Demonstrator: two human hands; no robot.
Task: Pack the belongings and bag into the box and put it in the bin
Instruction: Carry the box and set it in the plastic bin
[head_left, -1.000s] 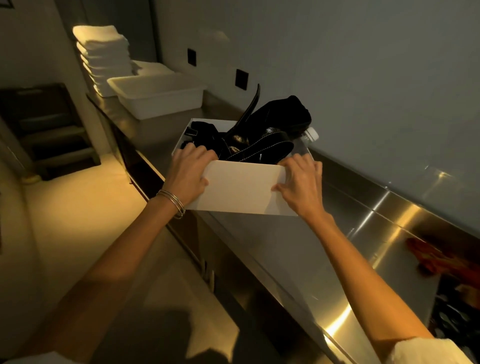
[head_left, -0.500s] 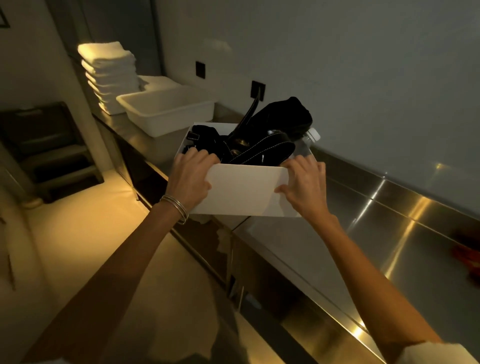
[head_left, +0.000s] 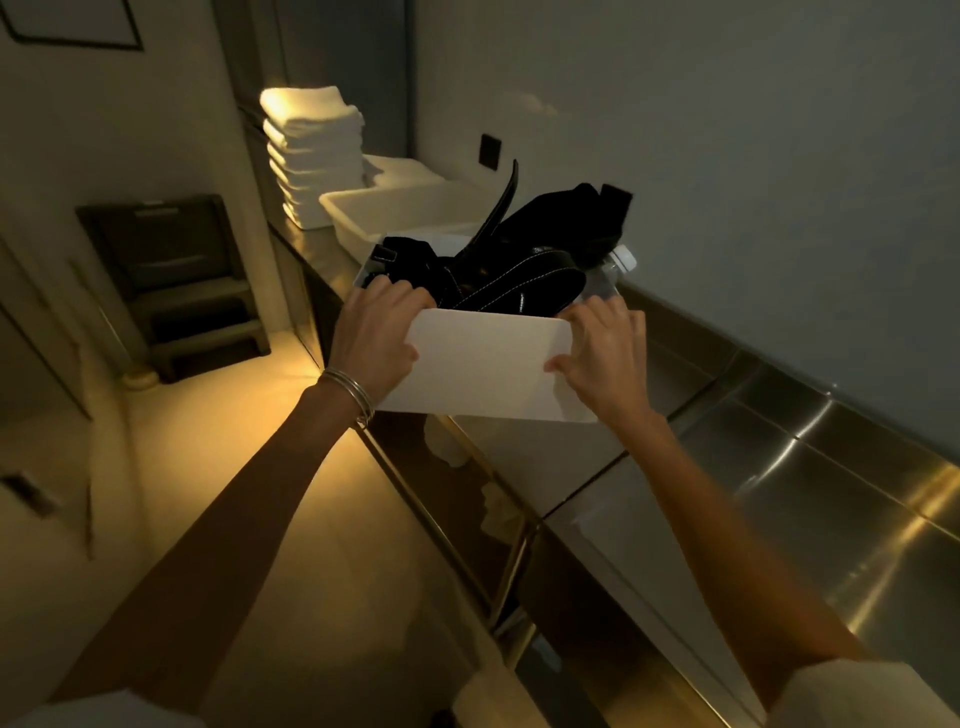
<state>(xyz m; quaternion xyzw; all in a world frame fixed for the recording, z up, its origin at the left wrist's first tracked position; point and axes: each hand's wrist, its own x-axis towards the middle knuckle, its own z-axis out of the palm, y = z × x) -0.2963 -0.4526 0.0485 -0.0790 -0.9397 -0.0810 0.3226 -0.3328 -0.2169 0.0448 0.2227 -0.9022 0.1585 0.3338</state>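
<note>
A white box (head_left: 485, 364) is held in the air above the front edge of the steel counter (head_left: 779, 493). My left hand (head_left: 376, 332) grips its near left corner and my right hand (head_left: 605, 358) grips its near right corner. Inside the box lies a black bag (head_left: 524, 280) with white stitching, its strap sticking up, and a clear bottle with a white cap (head_left: 621, 260) at the far right. The white bin (head_left: 400, 213) stands on the counter just beyond the box.
A stack of folded white towels (head_left: 314, 156) rises behind the bin at the counter's far end. A dark step stool (head_left: 182, 280) stands on the floor to the left. The wall runs along the right, with two dark wall plates.
The box has been lifted off the counter and carried left and farther along it, toward the bin. Both hands keep the same grip on its near corners.
</note>
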